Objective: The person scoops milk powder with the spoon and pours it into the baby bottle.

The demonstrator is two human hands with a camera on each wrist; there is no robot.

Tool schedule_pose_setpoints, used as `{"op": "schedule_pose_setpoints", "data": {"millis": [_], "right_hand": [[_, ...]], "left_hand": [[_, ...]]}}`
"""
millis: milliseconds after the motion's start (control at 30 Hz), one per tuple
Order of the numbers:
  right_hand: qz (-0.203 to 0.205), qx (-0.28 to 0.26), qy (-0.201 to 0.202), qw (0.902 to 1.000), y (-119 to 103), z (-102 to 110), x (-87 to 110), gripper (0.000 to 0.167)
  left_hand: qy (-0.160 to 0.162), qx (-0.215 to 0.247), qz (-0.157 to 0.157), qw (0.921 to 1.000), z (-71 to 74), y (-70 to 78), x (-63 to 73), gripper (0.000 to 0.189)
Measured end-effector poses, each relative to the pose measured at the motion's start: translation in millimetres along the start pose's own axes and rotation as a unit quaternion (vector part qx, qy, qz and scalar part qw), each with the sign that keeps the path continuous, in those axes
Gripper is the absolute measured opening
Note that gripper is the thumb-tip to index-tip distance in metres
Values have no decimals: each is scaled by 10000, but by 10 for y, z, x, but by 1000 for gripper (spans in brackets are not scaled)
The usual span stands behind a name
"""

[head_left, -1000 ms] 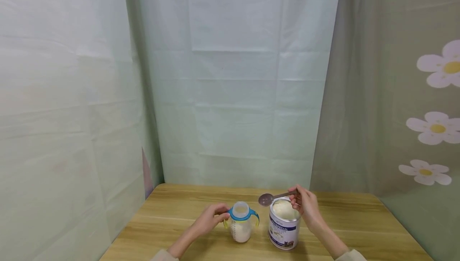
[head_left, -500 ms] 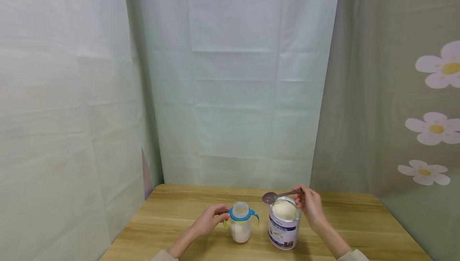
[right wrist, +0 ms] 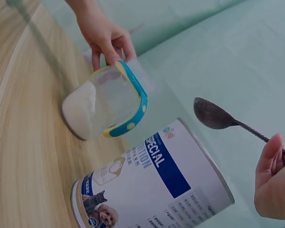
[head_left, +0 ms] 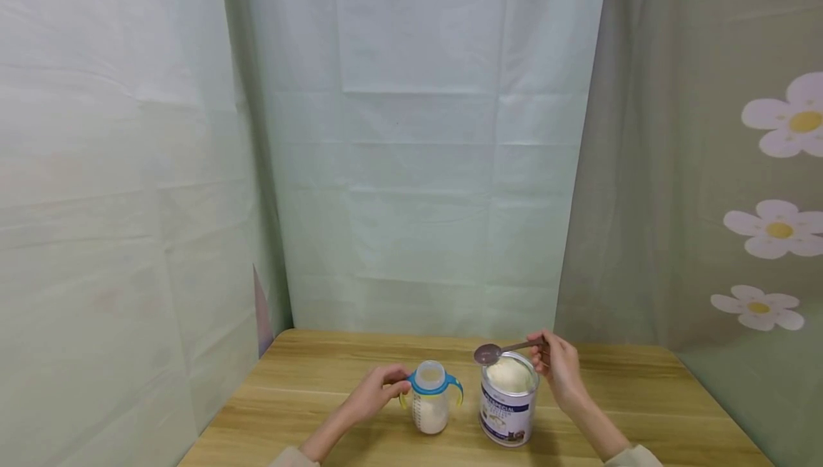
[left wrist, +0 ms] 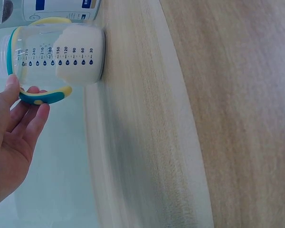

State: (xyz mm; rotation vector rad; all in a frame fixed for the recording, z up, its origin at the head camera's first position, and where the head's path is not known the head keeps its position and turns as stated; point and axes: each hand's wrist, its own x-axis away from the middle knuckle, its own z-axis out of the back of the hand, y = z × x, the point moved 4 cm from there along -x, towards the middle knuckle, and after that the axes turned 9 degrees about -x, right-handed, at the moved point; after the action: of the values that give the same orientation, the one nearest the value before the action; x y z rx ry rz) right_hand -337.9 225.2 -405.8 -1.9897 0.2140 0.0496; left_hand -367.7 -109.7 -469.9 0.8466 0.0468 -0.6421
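A clear baby bottle [head_left: 431,410] with a blue-and-yellow handle ring stands uncapped on the table. White powder fills its lower part, up to around the 150 mark in the left wrist view. My left hand [head_left: 379,390] grips the bottle's left handle [left wrist: 47,96] between thumb and fingers. To the right stands an open can [head_left: 506,417] of pale powder [head_left: 511,375], heaped near its rim. My right hand [head_left: 556,367] pinches the handle of a dark brown spoon [head_left: 489,354]. The spoon's bowl [right wrist: 211,114] hangs over the can's far left rim and carries no visible heap.
Bottle and can stand side by side on a wood-grain table [head_left: 308,360], a small gap between them. Pale green cloth [head_left: 424,203] hangs behind the table, with more cloth at both sides. White flowers [head_left: 779,230] are printed on the right cloth.
My right hand and the spoon have moved a little to the right, so the spoon's bowl is now closer over the can. My left hand and the bottle have stayed in place.
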Motion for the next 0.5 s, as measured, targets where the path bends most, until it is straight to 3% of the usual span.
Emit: {"op": "schedule_pose_setpoints", "data": {"millis": [200, 500], "right_hand": [[45, 10, 100, 9999, 12, 65, -31, 41], [22, 113, 169, 9998, 38, 121, -47, 42]], "left_hand": [[3, 4, -70, 10000, 6, 5, -1, 15], [20, 23, 65, 10000, 12, 30, 12, 12]]}}
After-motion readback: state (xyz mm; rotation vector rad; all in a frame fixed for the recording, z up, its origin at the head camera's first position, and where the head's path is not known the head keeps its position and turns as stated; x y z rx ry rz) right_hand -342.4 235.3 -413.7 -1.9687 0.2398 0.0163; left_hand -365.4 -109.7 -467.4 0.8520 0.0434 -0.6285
